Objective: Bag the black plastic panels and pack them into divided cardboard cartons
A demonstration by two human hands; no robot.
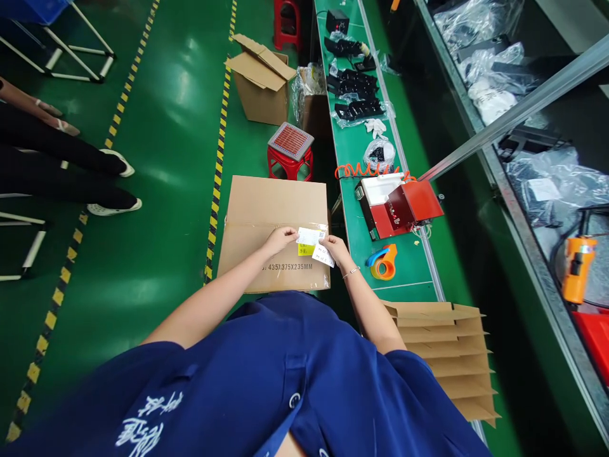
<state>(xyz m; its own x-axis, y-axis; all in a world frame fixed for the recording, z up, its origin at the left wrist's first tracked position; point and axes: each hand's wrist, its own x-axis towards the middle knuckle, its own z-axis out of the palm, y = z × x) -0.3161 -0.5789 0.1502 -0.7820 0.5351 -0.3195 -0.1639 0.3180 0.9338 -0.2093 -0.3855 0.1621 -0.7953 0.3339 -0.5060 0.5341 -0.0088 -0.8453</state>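
Observation:
A closed cardboard box (266,203) stands right in front of me, with clear tape across its top and printed figures on the near part. Over its right side, my left hand (281,240) pinches the left end of a white label (309,236) that carries a small square code. My right hand (337,250) has its fingers closed at the label's right end, where a second white slip (323,255) with handwriting hangs below them. Between the two papers a yellow label (305,249) shows in part. Whether the white label touches the box, I cannot tell.
A green workbench (352,209) to the right bears a red machine (399,206), an orange tape dispenser (383,262) and several black parts (356,86). Beyond the box are a red stool (290,166) and an open carton (261,82). Folded cardboard (442,355) sits near right; a person's legs (61,158) are at left.

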